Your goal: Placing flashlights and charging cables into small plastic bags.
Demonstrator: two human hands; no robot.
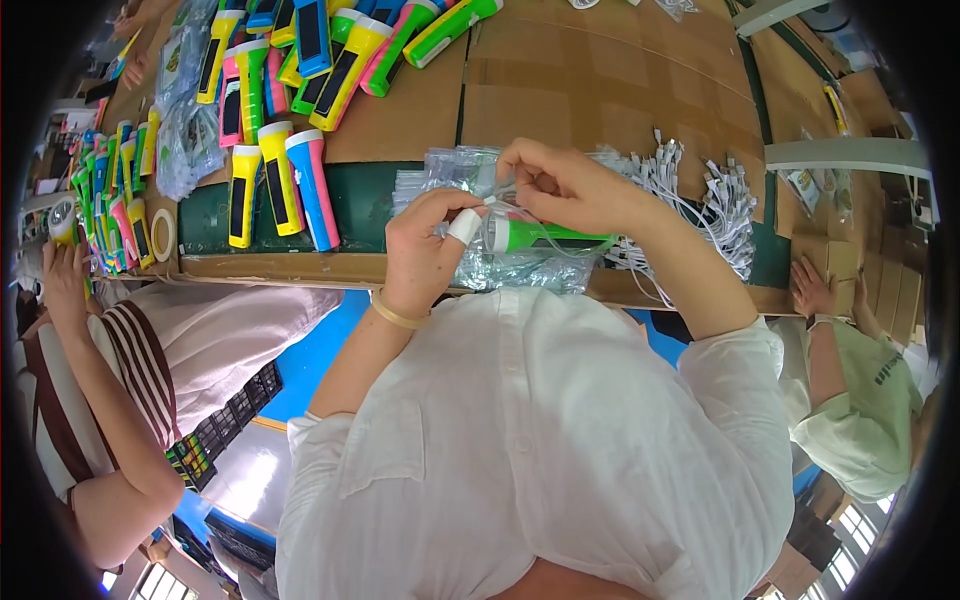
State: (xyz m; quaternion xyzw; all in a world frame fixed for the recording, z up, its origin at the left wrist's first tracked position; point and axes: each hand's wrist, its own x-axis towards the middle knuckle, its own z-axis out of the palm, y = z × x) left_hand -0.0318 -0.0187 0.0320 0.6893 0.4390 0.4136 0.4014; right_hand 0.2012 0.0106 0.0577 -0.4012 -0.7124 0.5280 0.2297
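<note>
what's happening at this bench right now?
A person's left hand and right hand hold a green flashlight in a clear bag over a cardboard-covered table. Bright flashlights lie left, white cables right. Co-workers sit at either side.

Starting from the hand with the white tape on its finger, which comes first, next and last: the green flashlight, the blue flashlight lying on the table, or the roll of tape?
From the left hand, in the head view:
1. Green flashlight: right beside it, held in a clear bag.
2. Blue flashlight: to the left, lying on the table.
3. Roll of tape: farthest left, near the table's edge.
</note>
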